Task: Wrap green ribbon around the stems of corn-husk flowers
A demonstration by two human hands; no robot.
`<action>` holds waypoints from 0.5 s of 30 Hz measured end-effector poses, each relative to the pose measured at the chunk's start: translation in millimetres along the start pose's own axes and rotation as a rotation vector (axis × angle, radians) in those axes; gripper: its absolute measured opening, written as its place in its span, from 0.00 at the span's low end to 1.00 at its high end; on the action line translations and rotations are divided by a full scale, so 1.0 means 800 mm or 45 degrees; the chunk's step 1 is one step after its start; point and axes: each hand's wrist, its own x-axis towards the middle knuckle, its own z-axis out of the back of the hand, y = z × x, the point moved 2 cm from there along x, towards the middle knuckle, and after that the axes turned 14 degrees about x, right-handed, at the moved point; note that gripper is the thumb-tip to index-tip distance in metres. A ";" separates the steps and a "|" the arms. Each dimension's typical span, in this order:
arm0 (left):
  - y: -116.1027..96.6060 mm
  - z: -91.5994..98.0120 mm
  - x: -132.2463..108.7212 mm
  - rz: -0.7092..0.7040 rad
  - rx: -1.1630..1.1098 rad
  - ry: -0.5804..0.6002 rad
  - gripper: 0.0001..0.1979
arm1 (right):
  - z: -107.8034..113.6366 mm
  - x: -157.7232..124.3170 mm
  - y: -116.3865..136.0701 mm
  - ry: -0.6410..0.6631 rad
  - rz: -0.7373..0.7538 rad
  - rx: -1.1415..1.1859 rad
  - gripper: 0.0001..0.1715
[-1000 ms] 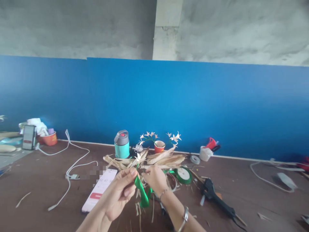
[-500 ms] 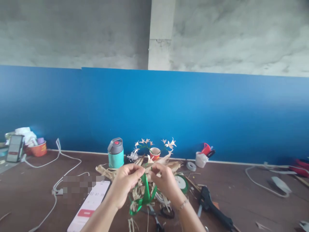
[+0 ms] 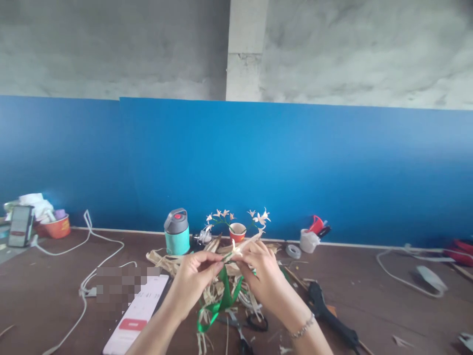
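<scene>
My left hand point(image 3: 197, 276) is closed in a pinch around the end of a green ribbon point(image 3: 226, 291), which hangs down in a loop towards the table. My right hand point(image 3: 260, 268) is closed too, its thumb and fingers pressed together beside a small cream flower point(image 3: 235, 249) on a thin green stem. The flower and stem lie between the two hands, above a pile of dry husks point(image 3: 166, 262). What exactly the right fingertips grip is partly hidden.
Behind the hands stand a red cup point(image 3: 237, 231) with flower stems and a teal flask point(image 3: 177, 239). A phone point(image 3: 138, 315) lies left. Scissors point(image 3: 238, 328) are below the hands; a black glue gun point(image 3: 328, 315) and tape roll point(image 3: 293, 251) lie right.
My right hand has moved slightly right and turned, its back now more raised. The cream flower now shows between the hands, and the ribbon spool is now mostly covered.
</scene>
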 end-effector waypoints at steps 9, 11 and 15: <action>0.003 -0.004 0.003 -0.159 0.012 -0.013 0.06 | 0.004 0.000 0.015 0.007 0.019 0.043 0.11; 0.006 -0.005 0.002 -0.142 -0.006 -0.002 0.06 | 0.006 0.000 0.017 -0.004 0.028 0.092 0.11; 0.008 -0.006 0.001 -0.148 -0.008 -0.026 0.07 | 0.008 -0.001 0.020 0.001 0.035 0.180 0.11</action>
